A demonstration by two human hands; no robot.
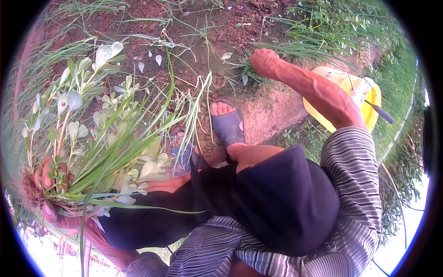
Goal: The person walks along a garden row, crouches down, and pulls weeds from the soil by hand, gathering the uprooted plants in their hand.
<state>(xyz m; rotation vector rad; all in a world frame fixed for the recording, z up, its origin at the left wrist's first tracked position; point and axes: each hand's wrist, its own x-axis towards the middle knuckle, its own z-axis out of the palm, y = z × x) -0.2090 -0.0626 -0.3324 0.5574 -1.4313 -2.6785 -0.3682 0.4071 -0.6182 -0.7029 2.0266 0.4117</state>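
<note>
At the left, my left hand (51, 184) is closed round a bunch of pulled weeds (76, 104), with broad pale-green leaves and long grass blades. Their brown roots (31, 187) stick out beside the fingers. My right hand (265, 62) reaches down to the soil at the upper middle, bent into a fist. A small tuft of grass (247, 69) shows right beside and under it. The fingertips face away from me, so what they grip is hidden.
A cut-open yellow plastic container (323, 117) stands right of my right forearm, a dark-handled tool (379, 112) at its rim. Thin green onion-like plants (318, 41) grow from reddish soil (143, 27). My sandalled foot (228, 124) stands beside a raised earth edge (272, 113).
</note>
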